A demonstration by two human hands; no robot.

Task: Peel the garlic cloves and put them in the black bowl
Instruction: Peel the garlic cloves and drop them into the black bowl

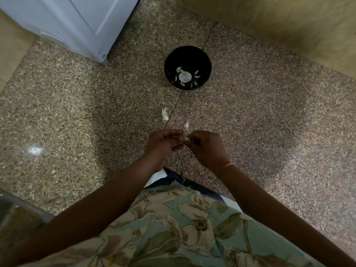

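Note:
The black bowl [187, 54] stands on the speckled granite counter, straight ahead of my hands, with several pale garlic cloves [184, 76] lying in its bottom. My left hand [163, 144] and my right hand [206, 147] meet fingertip to fingertip below the bowl. Between them they pinch one small garlic clove [186, 139], mostly hidden by the fingers. A white strip of skin [186, 125] sticks up from the fingertips. A loose piece of garlic skin [164, 114] lies on the counter between my hands and the bowl.
A white appliance [77, 22] stands at the back left. A beige wall [279, 22] runs along the back right. The counter's near edge is under my forearms, and a metal object [17, 212] shows at the bottom left.

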